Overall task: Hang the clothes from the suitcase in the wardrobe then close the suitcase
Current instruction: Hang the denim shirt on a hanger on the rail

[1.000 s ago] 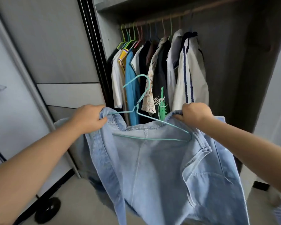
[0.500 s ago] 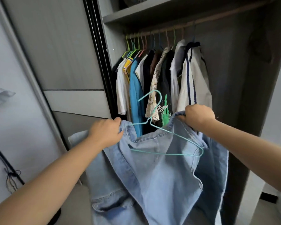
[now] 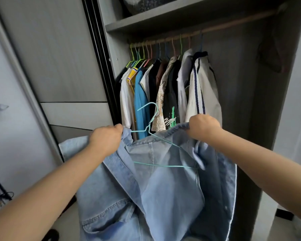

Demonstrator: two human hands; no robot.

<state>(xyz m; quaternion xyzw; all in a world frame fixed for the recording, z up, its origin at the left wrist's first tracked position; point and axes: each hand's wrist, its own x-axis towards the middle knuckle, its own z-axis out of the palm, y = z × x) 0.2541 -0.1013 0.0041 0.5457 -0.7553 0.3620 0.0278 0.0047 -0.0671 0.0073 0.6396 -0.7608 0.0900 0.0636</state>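
Note:
A light blue denim shirt hangs open between my hands in front of the wardrobe. My left hand grips its left collar edge and my right hand grips the right shoulder. A teal wire hanger sits inside the shirt, its hook sticking up between my hands. Behind, the wooden rail carries several hung garments on coloured hangers. The suitcase is out of view.
A grey shelf runs above the rail. The rail's right half is bare, with a dark item on the side wall. A grey sliding door stands at the left.
My view has tilted up and closer to the wardrobe. My hands have come closer together, and the right side of the shirt has been pulled over the hanger's right arm.

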